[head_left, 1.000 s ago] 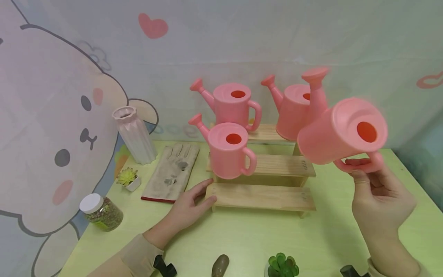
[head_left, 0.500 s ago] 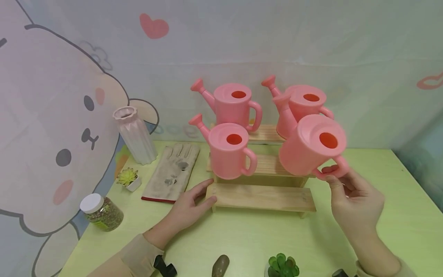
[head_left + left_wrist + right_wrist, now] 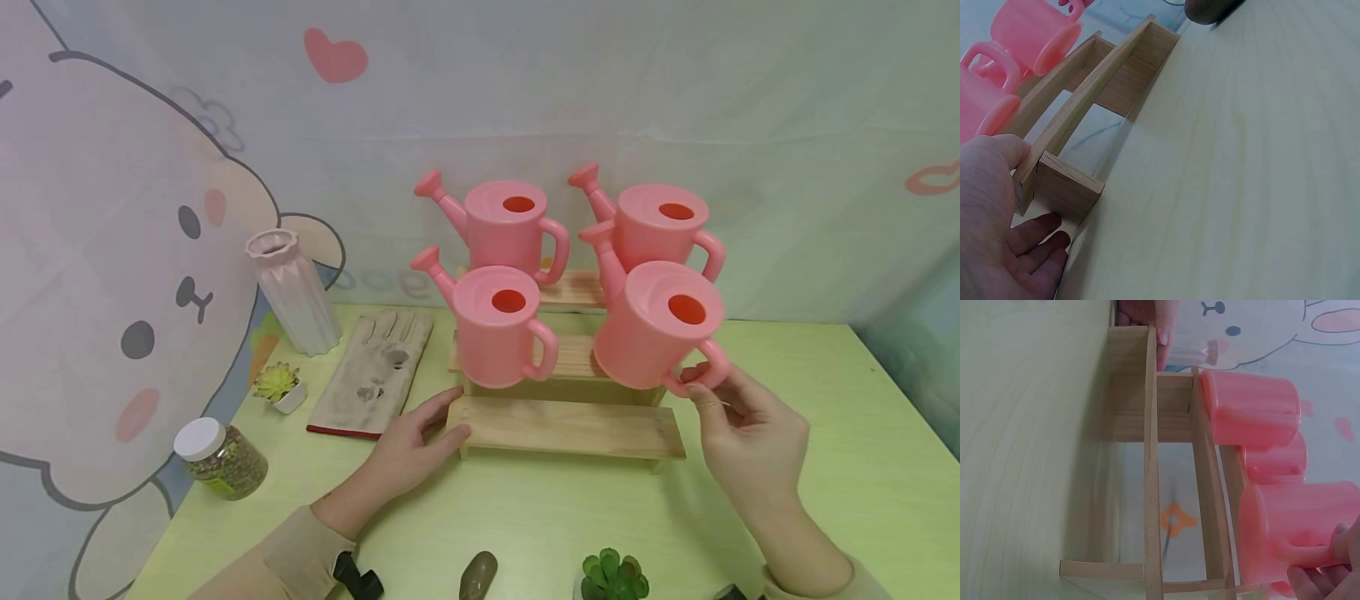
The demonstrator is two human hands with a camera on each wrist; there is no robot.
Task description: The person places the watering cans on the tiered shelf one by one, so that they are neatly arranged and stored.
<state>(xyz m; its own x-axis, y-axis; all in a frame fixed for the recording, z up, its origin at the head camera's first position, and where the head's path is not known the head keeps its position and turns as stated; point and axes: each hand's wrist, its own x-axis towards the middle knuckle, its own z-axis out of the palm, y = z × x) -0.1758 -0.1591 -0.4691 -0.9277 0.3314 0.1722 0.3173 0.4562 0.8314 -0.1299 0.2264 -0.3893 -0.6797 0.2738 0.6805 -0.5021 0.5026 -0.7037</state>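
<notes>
My right hand (image 3: 752, 442) grips the handle of a pink watering can (image 3: 656, 325), slightly tilted, over the right end of the middle step of a wooden shelf stand (image 3: 570, 427). Whether its base touches the step cannot be told. In the right wrist view the fingers curl round that handle. My left hand (image 3: 408, 450) holds the left end of the lowest step, thumb at the front, forefinger behind; in the left wrist view its other fingers hang loose. Another watering can (image 3: 495, 333) stands on the middle step's left, with two more, left (image 3: 504, 225) and right (image 3: 651, 229), on the top step.
Left of the stand lie a work glove (image 3: 372, 375), a white vase (image 3: 294, 296), a small succulent (image 3: 277, 385) and a white-lidded jar (image 3: 221, 458). At the front edge are a brown rounded object (image 3: 477, 575) and a green succulent (image 3: 611, 575). A printed cloth (image 3: 600, 75) hangs behind.
My right hand has brought the watering can left and down to the middle step, and the can has become more upright. My left hand has stayed at the stand.
</notes>
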